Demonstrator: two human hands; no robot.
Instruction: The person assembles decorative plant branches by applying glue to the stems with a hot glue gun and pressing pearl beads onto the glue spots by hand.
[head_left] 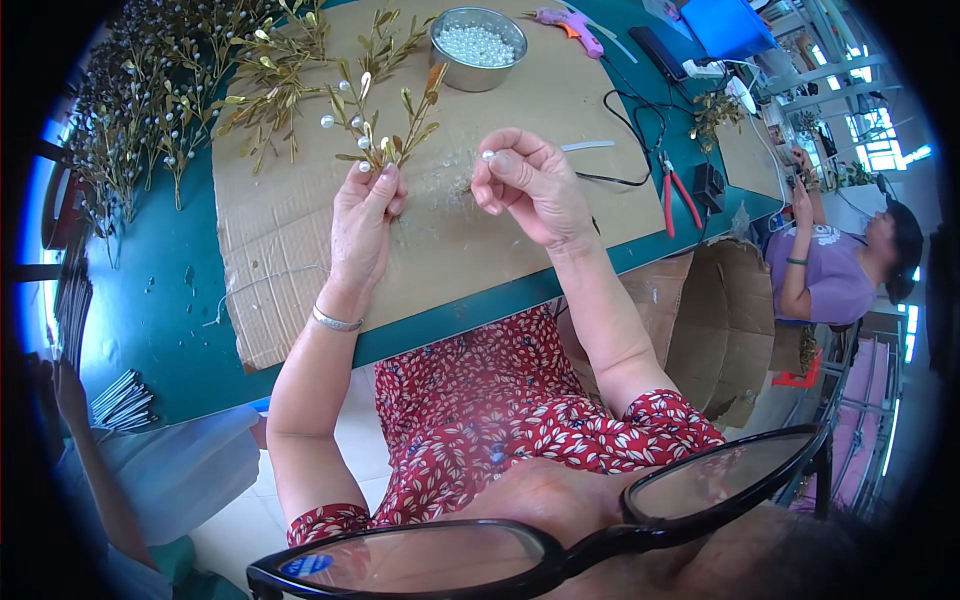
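Observation:
My left hand (368, 215) is closed round the base of an artificial leaf sprig (400, 125) with gold-green leaves and several white pearl beads on its twigs. To the right of it, my right hand (530, 185) pinches a single white pearl bead (488, 155) between thumb and forefinger. A gap separates the two hands, and the bead does not touch the sprig. Beyond them stands a round metal bowl (470, 76) with many loose pearl beads. Both hands are above a cardboard sheet (290, 225).
More sprigs (140, 120) are heaped at the left. A pink glue gun (570, 30), its cord, and red-handled pliers (678, 195) lie at the right. A cardboard box (725, 310) stands by the table's edge. A co-worker in purple (825, 265) sits right; another person's arm (95, 470) shows lower left.

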